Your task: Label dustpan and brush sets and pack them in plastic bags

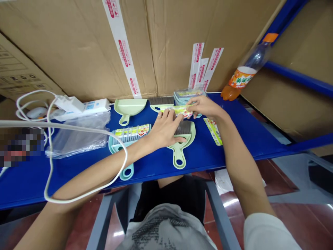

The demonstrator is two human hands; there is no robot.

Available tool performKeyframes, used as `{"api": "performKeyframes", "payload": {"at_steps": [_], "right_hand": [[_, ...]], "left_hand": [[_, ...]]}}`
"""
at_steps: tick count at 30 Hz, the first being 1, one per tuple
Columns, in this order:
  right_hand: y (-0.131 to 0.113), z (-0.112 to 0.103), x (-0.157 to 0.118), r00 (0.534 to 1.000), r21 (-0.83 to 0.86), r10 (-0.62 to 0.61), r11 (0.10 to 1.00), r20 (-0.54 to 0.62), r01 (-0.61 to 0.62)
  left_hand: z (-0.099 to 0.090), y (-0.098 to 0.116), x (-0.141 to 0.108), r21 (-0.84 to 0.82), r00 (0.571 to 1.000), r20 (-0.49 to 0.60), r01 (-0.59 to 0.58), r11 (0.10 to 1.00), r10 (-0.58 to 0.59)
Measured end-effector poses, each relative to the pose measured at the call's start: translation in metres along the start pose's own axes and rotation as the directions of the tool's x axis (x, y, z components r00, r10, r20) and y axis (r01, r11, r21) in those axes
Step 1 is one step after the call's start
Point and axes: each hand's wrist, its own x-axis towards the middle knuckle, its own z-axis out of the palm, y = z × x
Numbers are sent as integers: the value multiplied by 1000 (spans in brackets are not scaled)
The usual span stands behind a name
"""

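Note:
A yellow-green printed label card [178, 110] with a floral end lies between my hands. My left hand [166, 128] reaches over a light green dustpan [191, 133], its bent fingertips on the label's lower edge and its thumb near the green brush [182, 128] nested in that pan. My right hand [204, 106] pinches the right end of the label. Behind the label lies another green brush [162, 101] with dark bristles; to its left is an empty green dustpan [131, 107]. A blue brush-and-dustpan set [126, 172] with a label across its bristles lies beside my left forearm.
A stack of wrapped blue dustpans [188, 94] stands behind my right hand. Another label [213, 131] lies right. Clear plastic bags [80, 133] and a power strip [97, 106] are left. A white cable [125, 147] loops before my left arm. An orange drink bottle [243, 74] leans right.

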Motion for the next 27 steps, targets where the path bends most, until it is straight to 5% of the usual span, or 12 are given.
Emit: {"api": "performKeyframes", "payload": {"at_steps": [3, 9, 20, 27], "right_hand": [[3, 1, -2, 987, -25, -10, 1000, 158, 14], [2, 4, -6, 958, -80, -26, 995, 287, 51], [-2, -14, -9, 980, -190, -193, 962, 37, 197], [2, -1, -8, 976, -102, -35, 993, 216, 58]], "left_hand": [[0, 1, 0, 19, 1000, -8, -7, 1000, 7], [1, 1, -1, 35, 1000, -28, -5, 999, 6], [-1, 4, -2, 21, 999, -29, 22, 1000, -22], [-1, 5, -3, 51, 999, -49, 12, 999, -10]]}}
